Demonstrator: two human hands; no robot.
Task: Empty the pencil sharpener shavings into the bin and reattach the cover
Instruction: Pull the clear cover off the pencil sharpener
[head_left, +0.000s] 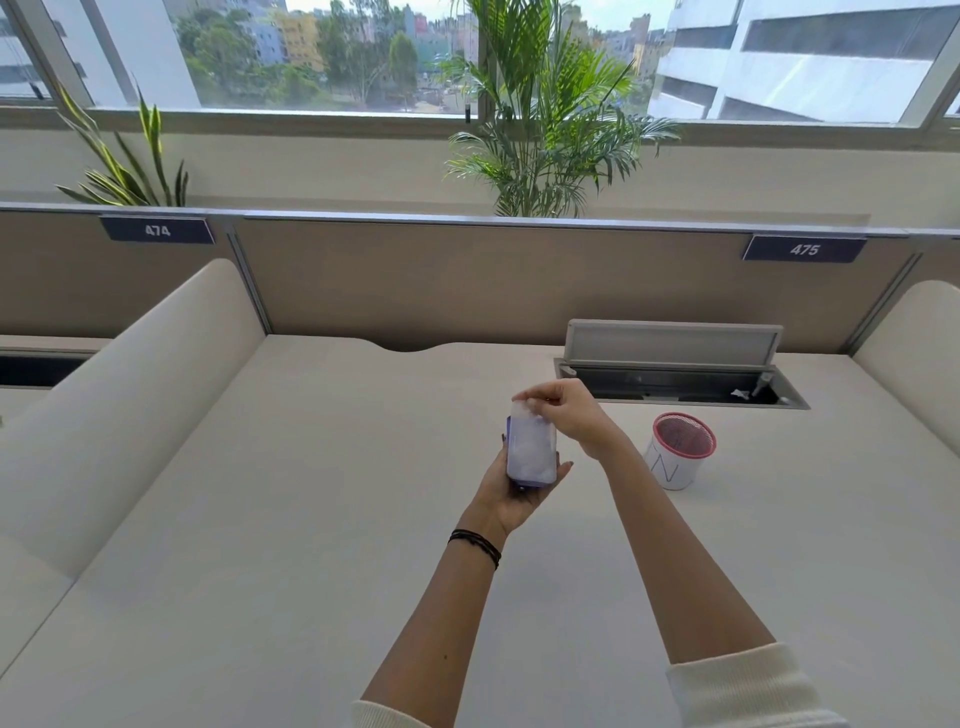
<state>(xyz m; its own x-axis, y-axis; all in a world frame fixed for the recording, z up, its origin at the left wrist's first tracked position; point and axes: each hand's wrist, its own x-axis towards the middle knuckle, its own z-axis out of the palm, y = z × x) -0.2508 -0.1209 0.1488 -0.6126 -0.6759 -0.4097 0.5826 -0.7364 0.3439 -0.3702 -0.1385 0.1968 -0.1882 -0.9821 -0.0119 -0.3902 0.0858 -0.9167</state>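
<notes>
A purple pencil sharpener (521, 480) with a translucent cover (531, 449) lies in my left hand (514, 493), held above the middle of the desk. My right hand (569, 413) pinches the far top edge of the cover with its fingertips. Whether the cover sits fully on the body I cannot tell. The bin (680, 449), a small white cup with a pink mesh rim and a paper label, stands on the desk to the right of my hands.
The cream desk (311, 519) has padded dividers left (135, 395) and right (914, 358). An open cable tray with a raised lid (675, 364) lies behind the bin. A partition and plants stand at the back.
</notes>
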